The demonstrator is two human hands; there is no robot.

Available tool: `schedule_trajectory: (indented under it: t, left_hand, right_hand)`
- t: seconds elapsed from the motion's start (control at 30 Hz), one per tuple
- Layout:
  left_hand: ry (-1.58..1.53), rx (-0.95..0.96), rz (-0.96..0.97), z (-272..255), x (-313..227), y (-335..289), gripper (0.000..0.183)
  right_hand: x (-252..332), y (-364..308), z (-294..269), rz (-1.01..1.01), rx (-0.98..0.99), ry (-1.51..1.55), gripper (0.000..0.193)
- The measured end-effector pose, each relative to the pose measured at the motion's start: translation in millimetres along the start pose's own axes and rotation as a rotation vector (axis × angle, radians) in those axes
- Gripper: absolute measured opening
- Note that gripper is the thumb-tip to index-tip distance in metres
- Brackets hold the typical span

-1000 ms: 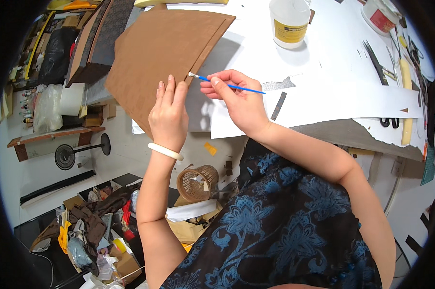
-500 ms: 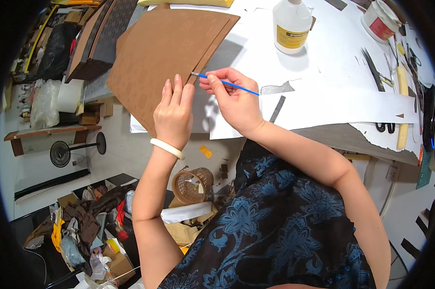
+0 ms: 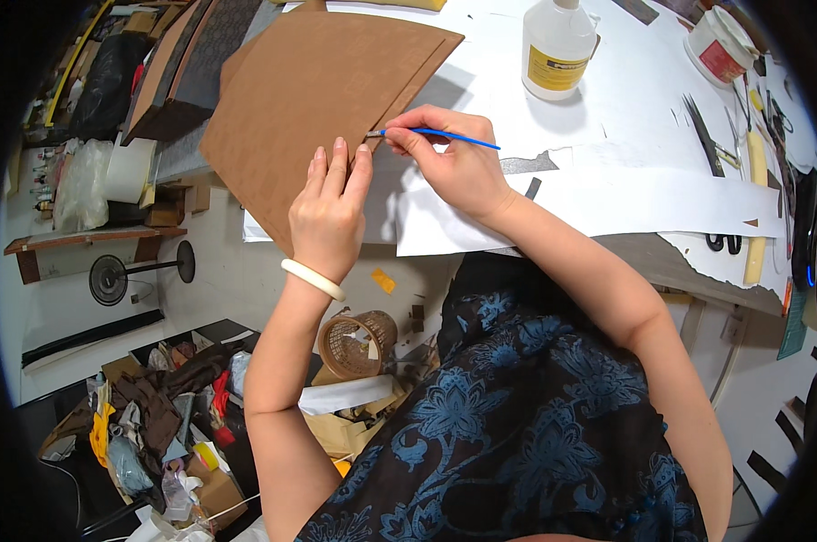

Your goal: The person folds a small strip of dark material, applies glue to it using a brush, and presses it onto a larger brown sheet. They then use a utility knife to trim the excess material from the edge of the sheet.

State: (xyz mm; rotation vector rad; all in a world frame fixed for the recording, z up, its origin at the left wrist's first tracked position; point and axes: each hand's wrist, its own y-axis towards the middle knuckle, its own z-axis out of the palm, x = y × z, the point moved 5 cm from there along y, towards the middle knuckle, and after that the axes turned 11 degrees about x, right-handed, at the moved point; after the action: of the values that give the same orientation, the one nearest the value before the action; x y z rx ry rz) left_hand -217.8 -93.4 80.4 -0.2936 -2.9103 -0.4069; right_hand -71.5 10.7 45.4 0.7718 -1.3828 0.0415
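A large brown panel [image 3: 309,99], faintly patterned, lies tilted at the table's left with a narrow folded or layered strip along its right edge. Flat on its lower right part rests my left hand [image 3: 329,203], fingers stretched out and holding nothing. My right hand [image 3: 454,163] pinches a thin blue-handled paintbrush [image 3: 463,138] between thumb and fingers. The brush's tip meets the panel near the line of its right edge strip, just above my left fingertips. Beyond my right hand stands a clear bottle [image 3: 556,50] with a yellow label.
White paper [image 3: 625,117] covers the table. A white tub [image 3: 720,45], scissors [image 3: 703,135] and a pale yellow rod [image 3: 755,208] lie at the right. A dark upright case [image 3: 178,72] stands far left. Below are a wicker basket [image 3: 358,345] and a scrap pile [image 3: 155,406].
My right hand and the brush have shifted slightly up and right along the panel's edge, and the brush handle lies flatter. My left hand stays on the panel.
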Motion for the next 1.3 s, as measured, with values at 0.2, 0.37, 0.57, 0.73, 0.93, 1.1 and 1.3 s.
schedule_trajectory:
  t: [0.2,0.37,0.57,0.73,0.93,1.1,1.3]
  left_hand:
    - [-0.025,-0.009,-0.012,-4,1,2,0.050]
    - [-0.036,-0.006,-0.028,-5,-2,3,0.050]
    - [-0.046,-0.026,-0.034,-11,-4,4,0.047]
    - [-0.041,-0.061,-0.024,-18,-9,7,0.040]
    - [-0.097,-0.042,-0.022,-15,-3,3,0.051]
    - [-0.091,-0.023,-0.032,-14,-5,5,0.050]
    - [-0.054,-0.022,-0.041,-16,-7,9,0.045]
  right_hand:
    - [21,-11,8,-0.078,0.102,-0.241,0.009]
    - [20,-7,2,-0.106,-0.001,-0.222,0.007]
    - [17,-1,-7,-0.047,-0.039,-0.036,0.007]
    - [23,-2,-18,0.025,-0.022,-0.021,0.009]
    - [62,-10,-68,0.004,-0.058,-0.041,0.013]
    - [68,-28,-69,0.032,-0.016,0.057,0.011]
    - [51,-19,-47,0.033,0.056,0.069,0.012]
